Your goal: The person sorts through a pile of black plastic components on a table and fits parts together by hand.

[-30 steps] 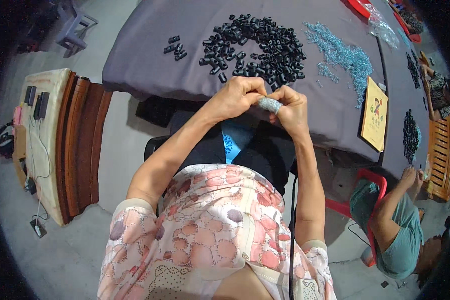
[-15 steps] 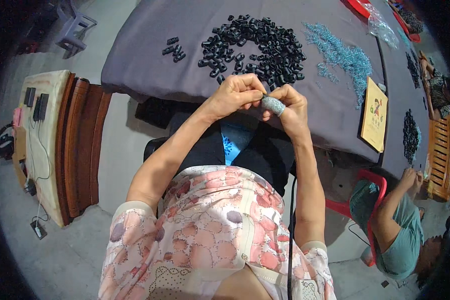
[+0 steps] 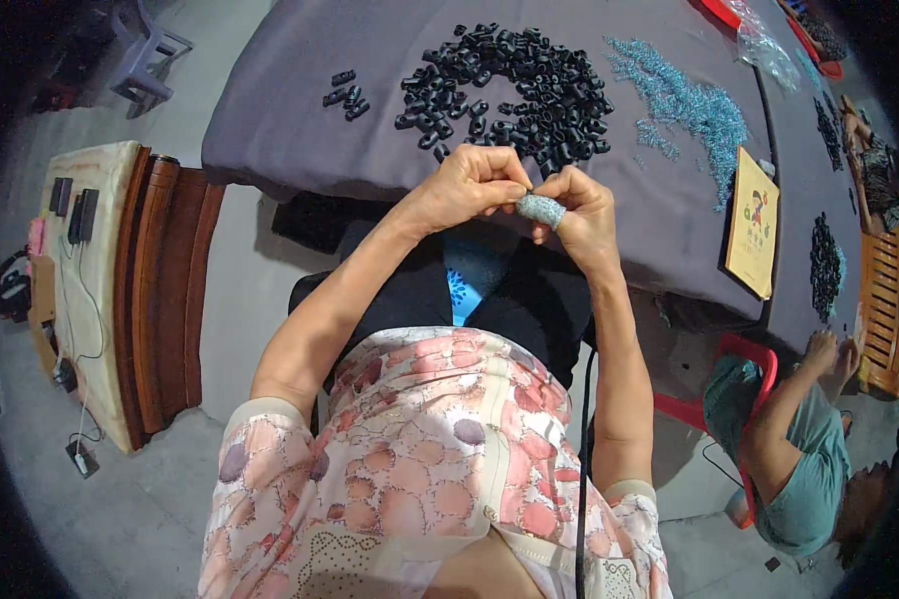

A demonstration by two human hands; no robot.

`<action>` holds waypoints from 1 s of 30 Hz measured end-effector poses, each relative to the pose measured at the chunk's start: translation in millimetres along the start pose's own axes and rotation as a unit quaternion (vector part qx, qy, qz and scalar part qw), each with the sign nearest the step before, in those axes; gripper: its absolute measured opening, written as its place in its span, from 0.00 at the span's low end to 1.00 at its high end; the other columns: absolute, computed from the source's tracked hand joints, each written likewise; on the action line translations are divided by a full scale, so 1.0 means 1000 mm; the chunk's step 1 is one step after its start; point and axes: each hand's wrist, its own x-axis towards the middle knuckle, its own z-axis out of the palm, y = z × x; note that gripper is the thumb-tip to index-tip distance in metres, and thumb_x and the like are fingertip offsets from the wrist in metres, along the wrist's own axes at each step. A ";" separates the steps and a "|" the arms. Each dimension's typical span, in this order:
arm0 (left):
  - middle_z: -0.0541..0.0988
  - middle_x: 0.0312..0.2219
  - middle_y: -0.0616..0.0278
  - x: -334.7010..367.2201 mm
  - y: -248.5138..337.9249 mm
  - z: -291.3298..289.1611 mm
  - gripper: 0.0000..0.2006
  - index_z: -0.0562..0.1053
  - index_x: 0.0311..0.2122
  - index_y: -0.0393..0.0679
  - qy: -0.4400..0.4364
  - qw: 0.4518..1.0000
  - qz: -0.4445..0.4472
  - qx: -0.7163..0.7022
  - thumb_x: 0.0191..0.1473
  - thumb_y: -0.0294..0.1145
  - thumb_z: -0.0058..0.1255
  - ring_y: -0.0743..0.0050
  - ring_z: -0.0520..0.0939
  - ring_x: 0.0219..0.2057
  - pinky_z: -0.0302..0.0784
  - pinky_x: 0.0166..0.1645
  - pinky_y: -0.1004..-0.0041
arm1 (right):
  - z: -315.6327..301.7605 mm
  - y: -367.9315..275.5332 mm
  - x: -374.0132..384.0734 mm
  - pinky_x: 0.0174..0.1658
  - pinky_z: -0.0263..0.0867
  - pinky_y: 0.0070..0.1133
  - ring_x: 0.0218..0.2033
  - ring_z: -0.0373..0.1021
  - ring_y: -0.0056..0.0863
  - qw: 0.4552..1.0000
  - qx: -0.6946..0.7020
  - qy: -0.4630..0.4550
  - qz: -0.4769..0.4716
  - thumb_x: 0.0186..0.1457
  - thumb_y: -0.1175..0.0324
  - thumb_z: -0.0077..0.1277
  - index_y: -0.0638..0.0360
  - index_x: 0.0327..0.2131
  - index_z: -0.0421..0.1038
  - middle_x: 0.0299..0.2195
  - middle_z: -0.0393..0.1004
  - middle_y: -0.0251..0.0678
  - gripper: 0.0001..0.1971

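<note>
My left hand (image 3: pixel 472 188) and my right hand (image 3: pixel 581 212) meet in front of me at the table's near edge. Thumb and fingers of each are pinched together, the tips touching or almost touching. Whatever lies between them is too small and too covered to name. A grey, speckled wrapping (image 3: pixel 541 210) surrounds one finger of my right hand. Just beyond my hands, a pile of short black tube-like pieces (image 3: pixel 559 100) lies in a rough ring on the grey cloth. To its right spreads a heap of tiny light-blue, shiny pieces (image 3: pixel 704 120).
Several black pieces (image 3: pixel 346 97) lie apart on the left of the cloth-covered table (image 3: pixel 300 60). A yellow booklet (image 3: pixel 751 225) rests near the right edge. A person in green (image 3: pixel 804 469) sits at right by a red chair (image 3: pixel 759 359). A marble-topped cabinet (image 3: pixel 100 280) stands left.
My hands stay pinched together at nearly the same place, with the wrapped finger turned slightly. The view has shifted a little. The seated person's hands at the right have moved slightly.
</note>
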 end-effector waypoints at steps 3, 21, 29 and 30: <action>0.73 0.19 0.70 0.000 0.004 0.001 0.03 0.73 0.28 0.40 0.007 0.999 -0.006 0.032 0.52 0.25 0.48 0.90 0.70 0.19 0.64 0.22 0.86 | 0.003 0.001 -0.001 0.15 0.63 0.12 0.15 0.67 0.15 1.000 -0.010 0.017 -0.004 0.45 0.84 0.49 0.64 0.23 0.67 0.19 0.73 0.34 0.05; 0.73 0.18 0.70 0.006 0.010 -0.005 0.04 0.73 0.30 0.40 -0.039 0.998 -0.054 -0.002 0.52 0.28 0.48 0.92 0.67 0.17 0.60 0.20 0.87 | -0.002 -0.005 0.003 0.13 0.58 0.12 0.14 0.64 0.12 0.999 -0.033 -0.003 0.007 0.45 0.79 0.54 0.62 0.22 0.68 0.16 0.71 0.31 0.05; 0.73 0.19 0.71 0.004 0.010 -0.003 0.05 0.73 0.30 0.41 -0.039 0.999 -0.037 0.008 0.54 0.29 0.48 0.92 0.67 0.18 0.60 0.21 0.87 | -0.005 -0.003 0.002 0.14 0.59 0.12 0.14 0.64 0.13 0.999 -0.040 -0.019 0.002 0.45 0.79 0.54 0.62 0.22 0.68 0.16 0.71 0.30 0.05; 0.73 0.19 0.71 0.004 0.010 -0.004 0.05 0.73 0.30 0.41 -0.039 0.999 -0.037 0.009 0.54 0.29 0.48 0.92 0.67 0.18 0.60 0.21 0.87 | -0.004 -0.004 0.002 0.14 0.59 0.12 0.14 0.64 0.13 0.999 -0.037 -0.015 0.007 0.45 0.79 0.54 0.62 0.22 0.68 0.16 0.70 0.30 0.05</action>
